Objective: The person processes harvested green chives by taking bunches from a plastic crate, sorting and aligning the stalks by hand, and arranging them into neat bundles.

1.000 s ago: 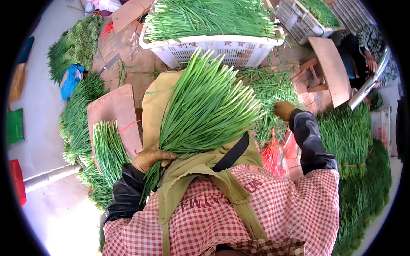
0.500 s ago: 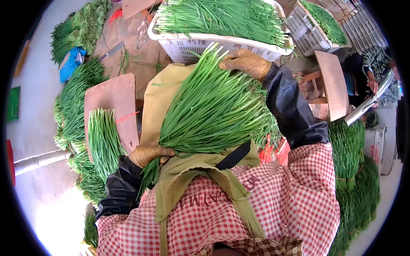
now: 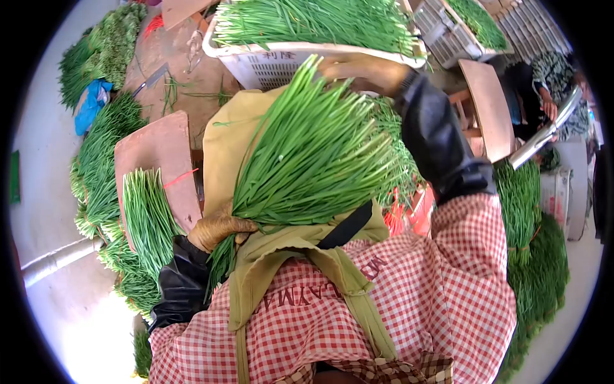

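A large fanned bunch of green chives (image 3: 313, 153) lies over my lap on a tan apron (image 3: 224, 137), pale stalk ends pointing up and to the right. My left hand (image 3: 220, 229), in a brown glove, is closed round the leafy tips at the bunch's lower left. My right hand (image 3: 371, 70), gloved too, is at the upper stalk ends, in front of the white crate. Motion smears its fingers, and stalks partly cover them. A tied bundle of chives (image 3: 147, 205) rests on a pinkish board (image 3: 160, 141) to my left.
A white plastic crate (image 3: 256, 67) full of chives stands ahead, with another crate (image 3: 441, 38) beyond it. Chive bundles line the floor at left (image 3: 105, 153) and right (image 3: 537, 275). A knife (image 3: 153, 77) lies ahead left. At right another person's hand (image 3: 549, 109) is near a metal tube (image 3: 547, 137).
My right hand has moved slightly up and is now blurred at the stalk ends. My left hand keeps its hold on the leafy tips. The whole view has shifted a little.
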Demonstrator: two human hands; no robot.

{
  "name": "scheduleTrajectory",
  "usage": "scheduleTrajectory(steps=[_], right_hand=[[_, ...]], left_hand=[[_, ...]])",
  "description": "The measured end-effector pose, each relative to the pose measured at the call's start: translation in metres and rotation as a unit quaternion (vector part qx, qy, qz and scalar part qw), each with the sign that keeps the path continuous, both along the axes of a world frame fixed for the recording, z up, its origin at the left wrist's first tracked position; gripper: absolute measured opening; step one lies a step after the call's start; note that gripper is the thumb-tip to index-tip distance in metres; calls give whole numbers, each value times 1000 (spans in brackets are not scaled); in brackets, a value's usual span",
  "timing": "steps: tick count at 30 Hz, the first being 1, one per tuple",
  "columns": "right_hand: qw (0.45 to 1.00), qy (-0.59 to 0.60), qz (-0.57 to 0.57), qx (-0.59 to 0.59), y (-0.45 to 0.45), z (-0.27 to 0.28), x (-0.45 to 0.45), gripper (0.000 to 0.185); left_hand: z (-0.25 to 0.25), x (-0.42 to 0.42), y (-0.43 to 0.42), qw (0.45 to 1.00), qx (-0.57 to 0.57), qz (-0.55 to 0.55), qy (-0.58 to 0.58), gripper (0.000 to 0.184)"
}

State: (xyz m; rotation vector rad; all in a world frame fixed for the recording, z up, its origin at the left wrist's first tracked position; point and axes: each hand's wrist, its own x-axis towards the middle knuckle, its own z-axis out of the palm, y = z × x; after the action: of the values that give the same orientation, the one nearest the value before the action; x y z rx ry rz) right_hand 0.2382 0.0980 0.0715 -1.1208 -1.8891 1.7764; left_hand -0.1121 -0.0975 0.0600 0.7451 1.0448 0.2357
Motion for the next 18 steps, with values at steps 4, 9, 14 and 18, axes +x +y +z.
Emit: scheduleTrajectory(steps=[4, 9, 14, 18], right_hand=[[968, 234, -76, -42, 38, -62, 23, 22], [791, -559, 1, 247, -6, -221, 151, 27], [956, -256, -140, 10, -185, -274, 70, 45], [955, -171, -233, -59, -179, -244, 66, 46]], left_hand=[[-9, 12, 0, 1000, 13, -8, 11, 20], [-14, 6, 1, 1000, 3, 7, 20, 30], [-23, 10, -8, 999, 5, 30, 16, 38], [-20, 7, 4, 1000, -8, 18, 11, 41]])
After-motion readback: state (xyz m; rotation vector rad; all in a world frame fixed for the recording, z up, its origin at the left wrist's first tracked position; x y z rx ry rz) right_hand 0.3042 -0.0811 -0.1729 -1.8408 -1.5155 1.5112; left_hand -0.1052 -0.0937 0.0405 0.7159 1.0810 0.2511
